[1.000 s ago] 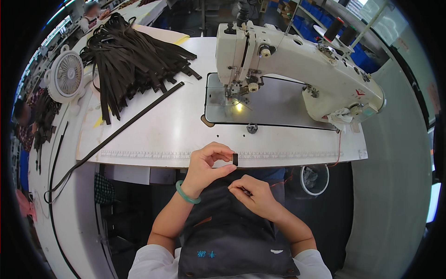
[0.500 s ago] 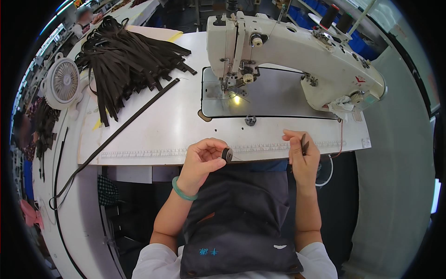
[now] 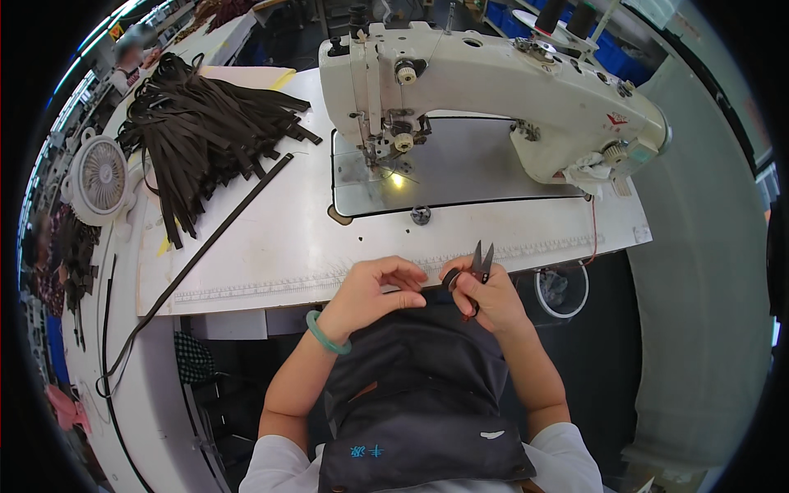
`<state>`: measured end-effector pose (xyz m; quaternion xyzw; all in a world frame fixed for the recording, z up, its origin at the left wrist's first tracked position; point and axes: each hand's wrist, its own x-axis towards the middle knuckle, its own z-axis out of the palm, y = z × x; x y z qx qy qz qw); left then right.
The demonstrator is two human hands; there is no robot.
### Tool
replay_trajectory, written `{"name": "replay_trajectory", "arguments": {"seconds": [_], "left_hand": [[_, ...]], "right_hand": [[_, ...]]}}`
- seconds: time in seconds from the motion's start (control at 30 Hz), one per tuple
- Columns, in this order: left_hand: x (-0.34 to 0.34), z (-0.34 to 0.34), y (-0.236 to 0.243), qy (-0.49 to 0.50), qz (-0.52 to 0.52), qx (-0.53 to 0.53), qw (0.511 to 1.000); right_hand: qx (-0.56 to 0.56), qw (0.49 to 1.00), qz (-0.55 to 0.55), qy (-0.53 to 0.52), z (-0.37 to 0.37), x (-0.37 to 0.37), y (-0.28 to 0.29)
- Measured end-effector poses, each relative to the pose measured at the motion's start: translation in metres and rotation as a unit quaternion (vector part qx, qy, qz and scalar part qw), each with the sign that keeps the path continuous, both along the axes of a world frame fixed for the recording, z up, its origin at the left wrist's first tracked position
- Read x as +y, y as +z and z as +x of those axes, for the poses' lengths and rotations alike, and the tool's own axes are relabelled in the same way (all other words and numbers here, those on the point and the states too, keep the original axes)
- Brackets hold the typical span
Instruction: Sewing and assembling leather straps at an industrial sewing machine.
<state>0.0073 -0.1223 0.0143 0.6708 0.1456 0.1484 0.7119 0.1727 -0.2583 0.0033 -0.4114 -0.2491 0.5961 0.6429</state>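
Two bare hands meet at the near edge of one white sewing table (image 3: 271, 246), just in front of the person's dark apron (image 3: 419, 386). The left hand (image 3: 370, 292), with one green bangle (image 3: 327, 333) at its wrist, is curled with fingertips pinched on a small black piece (image 3: 449, 279) that sits between the two hands at the table's edge; what the piece is made of is too small to tell. The right hand (image 3: 489, 300) is closed around one pair of small black thread snips (image 3: 480, 261), whose two blades point upward and stand slightly apart, just beside the black piece. Behind them stands one white industrial sewing machine (image 3: 493, 90) with a lit spot under its needle. At the far left of the table lies one heap of many dark brown straps (image 3: 205, 131), too tangled to count, with one long dark strap (image 3: 214, 238) trailing diagonally off the table's left edge. One small white round fan (image 3: 100, 177) sits beside the heap.
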Motion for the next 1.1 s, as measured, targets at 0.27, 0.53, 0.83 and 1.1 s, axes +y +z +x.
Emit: {"name": "replay_trajectory", "arguments": {"seconds": [0.27,0.53,0.83,1.1], "left_hand": [[0.057,0.062,0.006,0.114,0.47,0.108,0.869],[0.051,0.079,0.007,0.058,0.389,0.177,0.902],[-0.035,0.032,0.0,0.187,-0.32,-0.165,0.914],[-0.049,0.008,-0.018,0.192,-0.228,-0.228,0.927]], "right_hand": [[0.094,0.967,-0.037,-0.232,0.045,0.005,0.015],[0.007,0.981,0.047,-0.191,0.039,0.005,0.022],[-0.274,0.948,-0.025,-0.16,-0.043,0.004,0.009],[-0.279,0.94,0.007,-0.198,-0.057,0.006,0.001]]}}
